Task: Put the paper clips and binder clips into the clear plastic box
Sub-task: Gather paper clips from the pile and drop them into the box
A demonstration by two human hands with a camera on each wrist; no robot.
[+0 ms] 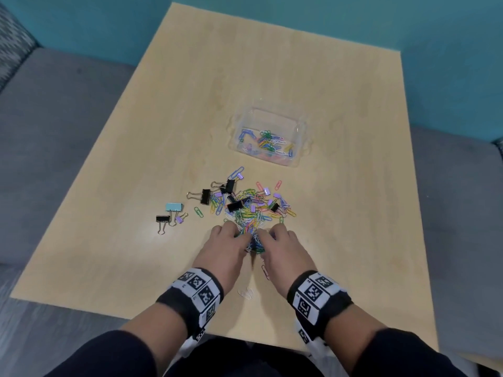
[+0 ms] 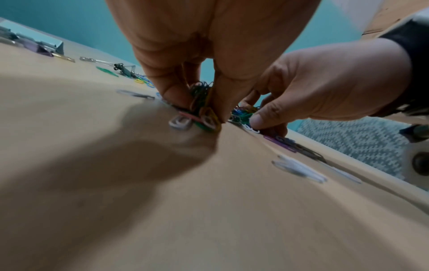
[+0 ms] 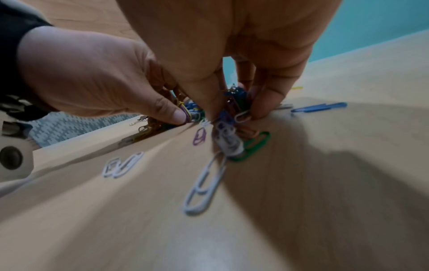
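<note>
A heap of coloured paper clips (image 1: 254, 206) mixed with black and lilac binder clips (image 1: 234, 205) lies mid-table. Behind it to the right stands the clear plastic box (image 1: 300, 131) with several paper clips inside. My left hand (image 1: 227, 242) and right hand (image 1: 280, 244) meet at the near edge of the heap. The left hand (image 2: 199, 102) pinches a bunch of paper clips between thumb and fingers against the table. The right hand (image 3: 234, 108) pinches another bunch of clips the same way.
A pale blue binder clip (image 1: 174, 206), a black one (image 1: 162, 219) and a small lilac one (image 1: 179, 219) lie apart to the left. White paper clips (image 1: 246, 293) lie between my wrists. A grey sofa surrounds the wooden table (image 1: 353, 104).
</note>
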